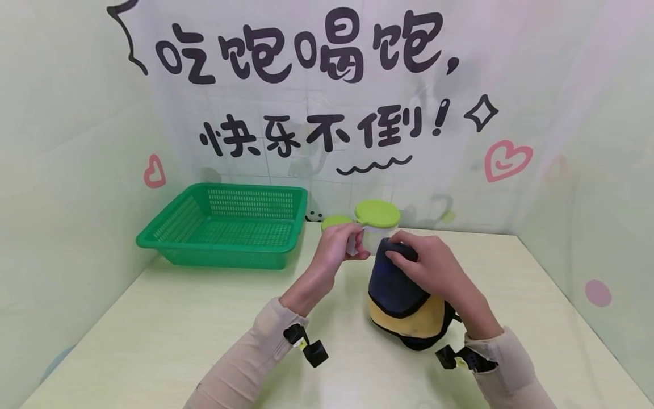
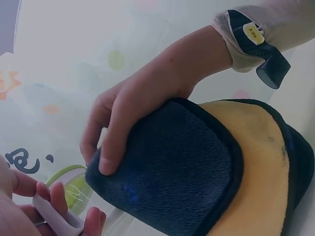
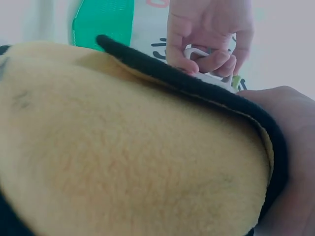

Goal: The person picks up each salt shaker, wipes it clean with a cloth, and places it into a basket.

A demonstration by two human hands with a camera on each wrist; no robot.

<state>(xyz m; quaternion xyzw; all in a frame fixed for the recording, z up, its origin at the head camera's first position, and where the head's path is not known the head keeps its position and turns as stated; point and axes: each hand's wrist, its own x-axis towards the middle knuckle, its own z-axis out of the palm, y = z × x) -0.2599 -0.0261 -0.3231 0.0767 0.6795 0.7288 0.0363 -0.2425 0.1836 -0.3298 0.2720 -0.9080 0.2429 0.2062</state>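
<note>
In the head view, my left hand has its fingers curled around the white handle of a clear jar with a green lid. My right hand pinches the top of a folded cleaning cloth, navy on one side and yellow on the other, both edged in dark trim. The cloth hangs just in front of the jar; whether they touch, I cannot tell. Yellow plush fills most of the right wrist view, with the left hand beyond its edge.
Behind the left hand stands a second container with a green lid, mostly hidden. A green plastic basket with perforated sides sits at the back left of the pale table. A printed white curtain hangs behind.
</note>
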